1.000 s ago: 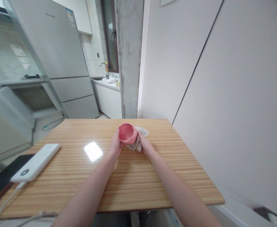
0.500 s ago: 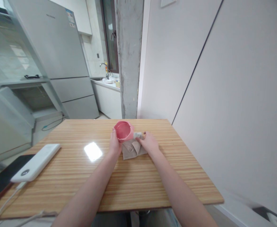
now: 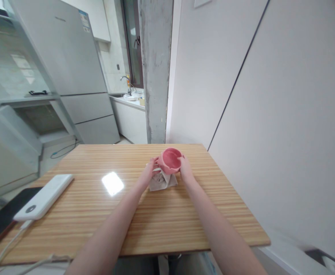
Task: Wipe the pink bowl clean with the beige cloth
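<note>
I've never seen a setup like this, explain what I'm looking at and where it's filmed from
There's no machine: these are a person's two bare hands. All pictures come from one camera on their head, looking forward and down. The right hand holds a pink bowl by its right side; the left hand is at its left. A crumpled pale cloth shows just below the bowl; whether the left hand touches it is hard to tell. On the wooden table, a white device with a cable lies partly over a dark flat slab.
</note>
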Available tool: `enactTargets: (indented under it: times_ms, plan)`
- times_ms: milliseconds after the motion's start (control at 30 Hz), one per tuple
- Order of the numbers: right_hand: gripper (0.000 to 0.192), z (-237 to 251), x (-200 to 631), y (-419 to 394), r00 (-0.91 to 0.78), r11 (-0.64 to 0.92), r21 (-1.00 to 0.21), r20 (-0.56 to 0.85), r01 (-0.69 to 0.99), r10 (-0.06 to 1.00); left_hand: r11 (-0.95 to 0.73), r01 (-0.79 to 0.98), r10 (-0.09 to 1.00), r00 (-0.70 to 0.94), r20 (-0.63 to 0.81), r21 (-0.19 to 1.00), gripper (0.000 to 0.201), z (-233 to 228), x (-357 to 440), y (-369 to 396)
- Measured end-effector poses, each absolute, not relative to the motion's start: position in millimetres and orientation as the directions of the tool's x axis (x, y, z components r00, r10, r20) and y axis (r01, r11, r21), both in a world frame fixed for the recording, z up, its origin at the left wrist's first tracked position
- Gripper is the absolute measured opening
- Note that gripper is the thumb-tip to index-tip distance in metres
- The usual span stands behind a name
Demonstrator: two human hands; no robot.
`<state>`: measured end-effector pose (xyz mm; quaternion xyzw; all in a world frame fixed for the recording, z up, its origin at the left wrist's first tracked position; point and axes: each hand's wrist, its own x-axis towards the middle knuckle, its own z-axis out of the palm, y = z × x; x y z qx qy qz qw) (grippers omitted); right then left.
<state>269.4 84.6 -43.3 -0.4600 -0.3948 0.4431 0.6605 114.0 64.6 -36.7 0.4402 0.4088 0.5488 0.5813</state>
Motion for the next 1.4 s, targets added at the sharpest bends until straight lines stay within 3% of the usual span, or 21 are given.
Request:
enactTargets:
  times_ms: [67,167,267,333,767,1033,1200,1267,1333,1400]
  plan:
    - [0.031,-42,293,94,0.374,0.122,-0.971,0.036,-0.208,0.927,-0.145,0.024,0.988,0.049,0.144,0.989,0.037,-40,110,64]
    - [0.036,-39,335,97,0.582,0.13,-0.991,0.098,-0.015,0.807,-0.3,0.392,0.95,0.21,0.233,0.87,0.024,-44,105,61]
    - [0.042,-40,372,92,0.776,-0.013,-0.959,0.222,0.284,0.59,-0.36,0.551,0.913,0.376,0.162,0.753,0.022,-43,102,57]
    - [0.046,-44,389,88,0.82,-0.13,-0.927,0.238,0.351,0.52,-0.403,0.601,0.893,0.423,0.153,0.69,0.025,-41,101,55]
    - [0.049,-58,397,96,0.765,-0.355,-0.811,0.166,0.465,0.622,-0.449,0.638,0.871,0.467,0.15,0.625,0.028,-37,105,52]
    - [0.044,-67,402,96,0.766,-0.381,-0.737,0.281,0.559,0.578,-0.417,0.642,0.89,0.432,0.147,0.643,0.029,-44,106,55]
    - [0.046,-66,400,96,0.785,-0.419,-0.765,0.177,0.49,0.594,-0.4,0.652,0.897,0.424,0.128,0.645,0.028,-45,107,56]
    - [0.05,-55,394,93,0.804,-0.375,-0.782,0.254,0.498,0.538,-0.373,0.643,0.905,0.41,0.111,0.668,0.027,-43,107,55]
    - [0.053,-42,380,88,0.757,-0.217,-0.777,0.442,0.591,0.482,-0.331,0.59,0.919,0.38,0.108,0.737,0.025,-41,108,56]
    - [0.046,-30,358,83,0.579,0.026,-0.717,0.583,0.697,0.57,-0.28,0.491,0.938,0.322,0.127,0.825,0.024,-40,107,58]
